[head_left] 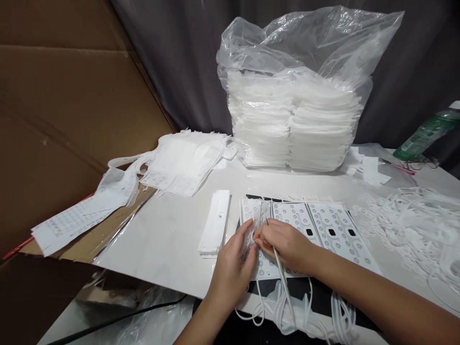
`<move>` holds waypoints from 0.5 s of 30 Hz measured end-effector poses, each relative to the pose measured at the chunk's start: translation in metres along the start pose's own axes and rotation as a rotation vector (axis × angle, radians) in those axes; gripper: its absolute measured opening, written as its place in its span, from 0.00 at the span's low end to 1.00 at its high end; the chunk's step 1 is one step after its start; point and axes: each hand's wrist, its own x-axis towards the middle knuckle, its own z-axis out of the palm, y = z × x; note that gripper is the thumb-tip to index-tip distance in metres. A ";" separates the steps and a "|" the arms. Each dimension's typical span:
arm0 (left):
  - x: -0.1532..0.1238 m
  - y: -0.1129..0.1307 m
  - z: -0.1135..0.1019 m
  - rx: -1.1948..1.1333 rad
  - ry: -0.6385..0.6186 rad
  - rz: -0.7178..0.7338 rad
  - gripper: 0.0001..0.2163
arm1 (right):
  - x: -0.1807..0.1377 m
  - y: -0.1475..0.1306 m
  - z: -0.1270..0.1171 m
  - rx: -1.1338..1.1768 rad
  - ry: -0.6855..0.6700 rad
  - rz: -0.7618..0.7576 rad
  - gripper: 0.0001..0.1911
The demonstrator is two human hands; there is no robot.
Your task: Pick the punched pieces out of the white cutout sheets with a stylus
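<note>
Both hands work over white sheets [359,254] printed with grey rings and dark squares, spread on a black mat [298,292]. My left hand [235,263] is closed, its thumb and fingers around a folded clear-white strip [256,213] at the left end of the sheets. Just beside it, my right hand [283,242] pinches at the same strip. A slender pale stick-like tool, perhaps tweezers [285,287], is held in that right hand, its handle end pointing down toward the table's front edge. The fingertips partly hide the spot they touch. White cords [283,311] hang below the sheets.
Left of the hands lies a stack of folded white strips [215,223]. Behind stands a clear bag [294,120] of stacked white sheets. More sheets [183,160] are piled at back left near cardboard [64,120]. Tangled white cords [424,230] and a green bottle [426,134] are right.
</note>
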 end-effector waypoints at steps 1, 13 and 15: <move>0.000 0.000 0.000 -0.003 0.000 -0.001 0.20 | 0.000 0.000 0.001 -0.016 0.004 -0.011 0.12; 0.001 0.003 0.001 -0.031 0.006 -0.005 0.20 | -0.001 -0.001 0.007 -0.090 0.076 -0.078 0.10; 0.001 0.003 0.001 -0.029 0.006 -0.009 0.20 | -0.001 -0.001 0.006 -0.085 0.082 -0.078 0.10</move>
